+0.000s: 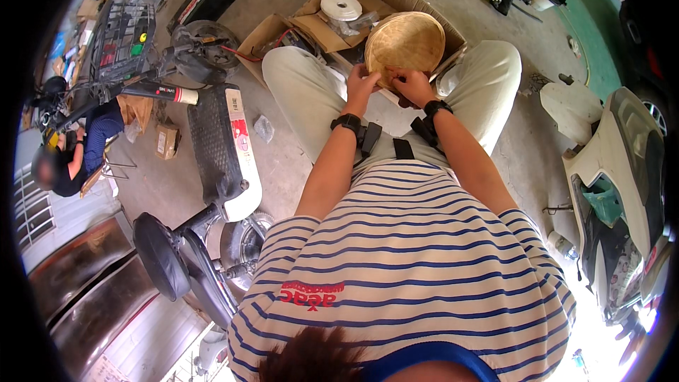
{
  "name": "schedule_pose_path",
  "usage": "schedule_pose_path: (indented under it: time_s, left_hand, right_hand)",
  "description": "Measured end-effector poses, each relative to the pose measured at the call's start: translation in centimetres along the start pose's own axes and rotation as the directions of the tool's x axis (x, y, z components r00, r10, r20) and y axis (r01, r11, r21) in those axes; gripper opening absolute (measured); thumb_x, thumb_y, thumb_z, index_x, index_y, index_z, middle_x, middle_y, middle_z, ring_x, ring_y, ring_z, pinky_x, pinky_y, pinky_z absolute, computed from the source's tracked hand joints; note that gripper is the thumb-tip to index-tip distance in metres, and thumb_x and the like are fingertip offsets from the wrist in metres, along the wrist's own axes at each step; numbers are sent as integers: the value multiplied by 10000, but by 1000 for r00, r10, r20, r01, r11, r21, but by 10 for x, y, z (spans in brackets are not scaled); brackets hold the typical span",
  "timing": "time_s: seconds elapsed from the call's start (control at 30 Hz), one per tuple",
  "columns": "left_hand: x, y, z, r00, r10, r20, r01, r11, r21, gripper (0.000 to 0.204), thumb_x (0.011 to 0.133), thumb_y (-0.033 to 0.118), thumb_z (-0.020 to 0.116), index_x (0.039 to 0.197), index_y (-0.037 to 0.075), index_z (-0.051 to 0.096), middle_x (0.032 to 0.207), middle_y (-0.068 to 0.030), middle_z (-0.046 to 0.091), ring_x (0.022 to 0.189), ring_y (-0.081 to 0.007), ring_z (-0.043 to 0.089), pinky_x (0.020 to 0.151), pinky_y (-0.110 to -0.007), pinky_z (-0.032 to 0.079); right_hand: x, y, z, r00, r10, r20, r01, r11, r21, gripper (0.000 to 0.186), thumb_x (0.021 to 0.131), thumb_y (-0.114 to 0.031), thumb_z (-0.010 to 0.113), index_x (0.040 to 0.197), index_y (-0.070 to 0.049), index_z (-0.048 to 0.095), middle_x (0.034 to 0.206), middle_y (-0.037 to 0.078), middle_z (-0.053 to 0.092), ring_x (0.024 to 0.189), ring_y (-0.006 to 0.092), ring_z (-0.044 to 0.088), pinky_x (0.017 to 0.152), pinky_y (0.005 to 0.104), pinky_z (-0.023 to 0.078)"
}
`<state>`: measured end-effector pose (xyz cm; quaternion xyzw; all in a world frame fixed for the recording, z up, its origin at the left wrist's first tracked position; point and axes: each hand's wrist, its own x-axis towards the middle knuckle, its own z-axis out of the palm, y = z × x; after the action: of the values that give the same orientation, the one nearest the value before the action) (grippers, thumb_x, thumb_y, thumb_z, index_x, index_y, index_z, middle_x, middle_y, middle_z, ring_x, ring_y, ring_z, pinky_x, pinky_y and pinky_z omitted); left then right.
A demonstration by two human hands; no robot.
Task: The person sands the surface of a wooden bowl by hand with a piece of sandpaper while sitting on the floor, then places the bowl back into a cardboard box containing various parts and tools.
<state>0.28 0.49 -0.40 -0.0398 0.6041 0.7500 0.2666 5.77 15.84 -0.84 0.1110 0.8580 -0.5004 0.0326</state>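
The basket (404, 42), round and woven, lies over the near right part of the carton (417, 0), which serves as landmark; its hollow is turned toward my remote view. Both hands are at the basket's near rim, above the carton's near edge. The left hand (362, 87) has its fingers bent and the tips drawn in against or just before the rim; the right hand (413, 87) is curled likewise, its tips close to those of the left. At this range I cannot tell whether the 2 hands pinch the rim itself or some small piece in front of it. Inside the carton, to its left, sits 1 white roll (341, 7), with clear wrap (364, 21) beside it; the side box (263, 34) stands at the carton's left.

Handling, as I judge it: the basket should be light, springy and fairly stiff, its dry weave giving good friction. Single strips could split or snag under a hard pinch. I would take the rim at 2 opposite points, left and right, thumbs inside and fingers under, and keep pressure off the thin centre.
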Motion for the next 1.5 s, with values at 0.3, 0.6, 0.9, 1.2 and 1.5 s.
schedule_pose_path:
  time_s: [0.3,0.6,0.9,1.2,1.5]
  left_hand:
    - [2,-7,-3,997,67,23,-70,990,121,358,737,146,617,1016,-11,459,992,-91,482,876,-179,546,717,-301,524]
    - [2,1,3,996,-27,-82,12,985,-170,369,771,17,503,1124,13,397,1110,-144,476,957,-258,561,776,-339,529]
    - [11,-19,-15,968,-251,7,230,873,-430,306,784,0,423,1077,-82,399,1062,-207,480,951,-337,554,851,-426,499]
    - [9,-16,-5,956,-285,64,284,959,25,333,755,50,461,1080,-16,425,984,-155,529,868,-282,592,807,-405,521]
    - [3,-6,2,951,-242,191,230,970,81,453,766,65,499,1190,28,341,1068,-133,516,903,-254,593,791,-360,526]
  right_hand:
    - [0,2,2,996,-31,87,37,997,-70,104,776,-102,522,789,-36,601,1145,14,586,518,162,596,523,287,488]
    - [19,25,7,872,-101,-479,168,981,100,213,752,-119,564,948,-41,586,861,145,601,776,269,588,697,341,463]
    - [16,-4,-6,697,-219,-683,267,963,-36,244,718,-60,612,946,-12,540,969,149,502,883,296,515,774,368,431]
    - [13,27,14,938,-311,-152,286,944,-163,586,679,-173,617,1219,-30,441,1350,181,330,1188,342,385,974,377,339]
    - [13,32,23,975,-64,-214,-21,926,-376,901,633,-373,692,1319,26,267,1374,299,170,1198,501,230,1019,488,207]
